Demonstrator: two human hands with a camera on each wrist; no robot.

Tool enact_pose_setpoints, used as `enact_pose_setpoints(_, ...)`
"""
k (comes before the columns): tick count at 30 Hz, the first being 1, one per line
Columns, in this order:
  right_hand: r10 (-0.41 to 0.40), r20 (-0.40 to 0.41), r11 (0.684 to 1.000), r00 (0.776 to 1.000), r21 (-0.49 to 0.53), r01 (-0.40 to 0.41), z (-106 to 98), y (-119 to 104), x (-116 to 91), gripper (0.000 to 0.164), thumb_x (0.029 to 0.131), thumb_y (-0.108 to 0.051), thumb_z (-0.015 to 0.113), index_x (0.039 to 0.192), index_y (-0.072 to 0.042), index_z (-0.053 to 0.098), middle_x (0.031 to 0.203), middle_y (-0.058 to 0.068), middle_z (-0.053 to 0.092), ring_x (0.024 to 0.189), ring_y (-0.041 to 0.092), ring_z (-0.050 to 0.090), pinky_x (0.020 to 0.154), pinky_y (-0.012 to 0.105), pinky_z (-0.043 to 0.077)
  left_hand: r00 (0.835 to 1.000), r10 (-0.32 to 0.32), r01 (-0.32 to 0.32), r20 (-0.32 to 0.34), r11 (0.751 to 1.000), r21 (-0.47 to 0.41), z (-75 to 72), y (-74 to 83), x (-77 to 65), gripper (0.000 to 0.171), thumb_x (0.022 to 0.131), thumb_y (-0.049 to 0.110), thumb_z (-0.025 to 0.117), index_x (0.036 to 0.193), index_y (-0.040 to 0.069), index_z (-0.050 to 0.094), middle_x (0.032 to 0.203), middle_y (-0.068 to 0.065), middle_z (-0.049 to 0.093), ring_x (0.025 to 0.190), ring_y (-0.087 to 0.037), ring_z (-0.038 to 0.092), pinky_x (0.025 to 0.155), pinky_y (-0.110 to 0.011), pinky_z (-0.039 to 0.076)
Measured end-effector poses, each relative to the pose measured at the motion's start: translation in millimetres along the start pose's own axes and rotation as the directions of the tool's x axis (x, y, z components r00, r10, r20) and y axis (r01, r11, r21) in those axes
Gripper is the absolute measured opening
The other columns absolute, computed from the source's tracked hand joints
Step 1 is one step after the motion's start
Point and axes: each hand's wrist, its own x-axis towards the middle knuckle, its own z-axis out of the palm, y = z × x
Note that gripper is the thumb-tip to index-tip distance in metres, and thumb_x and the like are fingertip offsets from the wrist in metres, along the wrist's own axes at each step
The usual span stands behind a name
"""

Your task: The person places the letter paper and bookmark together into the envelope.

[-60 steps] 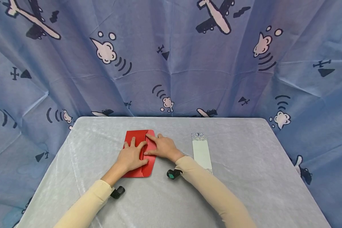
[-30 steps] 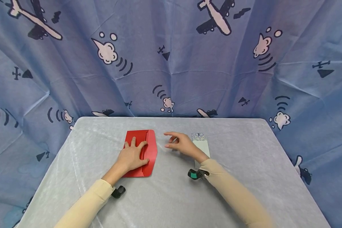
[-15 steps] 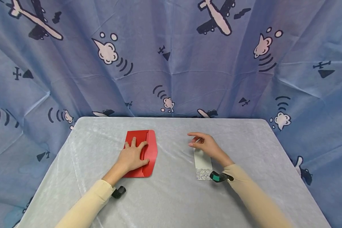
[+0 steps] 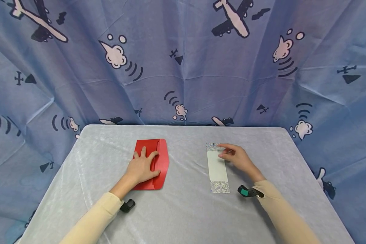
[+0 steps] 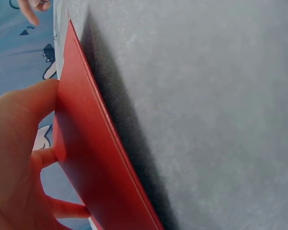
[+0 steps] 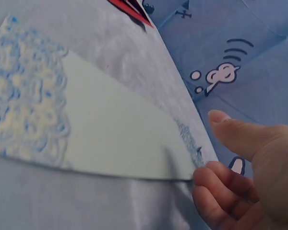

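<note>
My left hand [image 4: 140, 168] rests with spread fingers on a red envelope [image 4: 162, 159], which lies with its pointed flap unfolded to the right. In the left wrist view the envelope [image 5: 89, 139] stretches below the fingers, and its near edge casts a shadow on the cloth. My right hand [image 4: 240, 158] hovers at the upper right edge of a pale card [image 4: 218, 167] with lacy blue-grey patterned ends. Its fingers are loosely bent, with a gap between thumb and index finger. The right wrist view shows the fingertips [image 6: 206, 179] right by the far corner of the card [image 6: 117, 122].
Both things lie on a table with a light grey cloth [image 4: 186, 213]. A blue curtain [image 4: 195, 91] with airplane prints hangs behind the table's back edge. Black wrist cameras sit on the left [image 4: 127, 205] and right [image 4: 250, 192] wrists.
My right hand has left the envelope and travelled right, across the card to its right edge, uncovering most of the card. My left hand has stayed on the envelope.
</note>
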Motion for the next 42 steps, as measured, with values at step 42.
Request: enact_pose_setpoints(42,0.052,-0.051,0.960,0.997,-0.272,-0.064,22,-7,4,0.057,0.081,-0.019,0.081,0.132,-0.010,0.060,0.078,0.005,0.050,0.069,0.018,0.043,0.063,0.030,0.034,1.000,-0.003,0.003,-0.001,1.000,-0.004,-3.6,0.9,-0.9,0.079,0.078,0.052,0.072,0.146,0.026,0.044,0.156,-0.031,0.032,0.130,-0.064,0.040,0.080,-0.058,0.057)
